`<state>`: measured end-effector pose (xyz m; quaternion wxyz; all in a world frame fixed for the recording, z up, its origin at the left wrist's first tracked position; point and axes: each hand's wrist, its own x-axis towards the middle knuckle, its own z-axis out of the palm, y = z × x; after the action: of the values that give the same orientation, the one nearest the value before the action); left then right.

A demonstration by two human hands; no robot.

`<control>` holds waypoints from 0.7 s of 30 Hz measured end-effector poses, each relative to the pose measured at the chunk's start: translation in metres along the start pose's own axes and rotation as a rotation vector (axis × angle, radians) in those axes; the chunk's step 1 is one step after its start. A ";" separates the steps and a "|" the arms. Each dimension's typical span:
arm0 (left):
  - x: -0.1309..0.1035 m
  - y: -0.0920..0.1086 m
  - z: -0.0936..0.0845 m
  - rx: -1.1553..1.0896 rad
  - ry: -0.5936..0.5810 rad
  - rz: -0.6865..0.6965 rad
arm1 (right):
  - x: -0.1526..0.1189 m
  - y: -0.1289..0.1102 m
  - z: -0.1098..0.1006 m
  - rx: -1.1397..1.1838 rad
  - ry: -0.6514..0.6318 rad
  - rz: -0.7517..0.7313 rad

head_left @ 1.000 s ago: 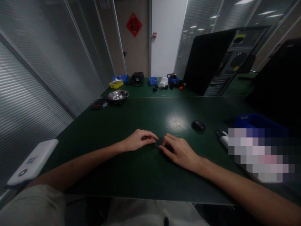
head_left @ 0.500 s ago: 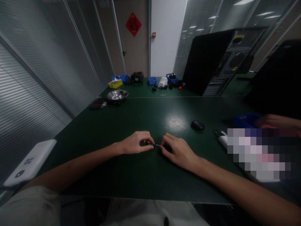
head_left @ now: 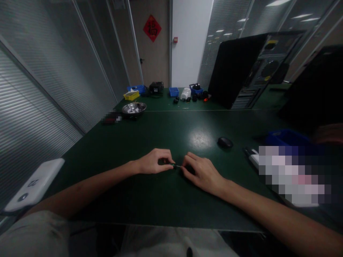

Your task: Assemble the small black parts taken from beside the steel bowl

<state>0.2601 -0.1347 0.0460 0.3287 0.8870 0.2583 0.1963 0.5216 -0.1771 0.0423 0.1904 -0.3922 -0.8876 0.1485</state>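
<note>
Low over the green table, my left hand pinches a small dark piece with a hint of green between thumb and forefinger. Facing it, my right hand has its thumb and fingertips closed on a thin, light-coloured sliver, which looks like a wire or pin. That sliver reaches across the narrow gap to the dark piece. Whether the two are joined or only touching I cannot tell. Both pieces are too small to name more exactly.
To the right lie a black computer mouse and a blue bin, with another person's blurred hand beyond. A metal bowl stands far left. A computer tower stands at the back right. A white device sits at the left edge.
My left hand has shifted slightly left, so more of the dark piece shows between my hands. My right hand has barely moved. The other person's hand has moved right, away from the blue bin.
</note>
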 end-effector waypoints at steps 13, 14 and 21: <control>-0.001 -0.002 0.002 0.003 -0.002 0.003 | 0.001 -0.002 0.001 0.042 0.011 -0.013; -0.001 -0.002 0.002 -0.002 -0.005 0.004 | 0.000 -0.002 0.001 0.042 0.009 -0.011; -0.001 -0.004 0.003 -0.030 -0.010 0.023 | 0.001 -0.001 0.002 0.090 0.006 -0.015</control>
<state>0.2600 -0.1340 0.0410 0.3408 0.8860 0.2433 0.1993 0.5196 -0.1772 0.0411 0.2116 -0.3770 -0.8824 0.1857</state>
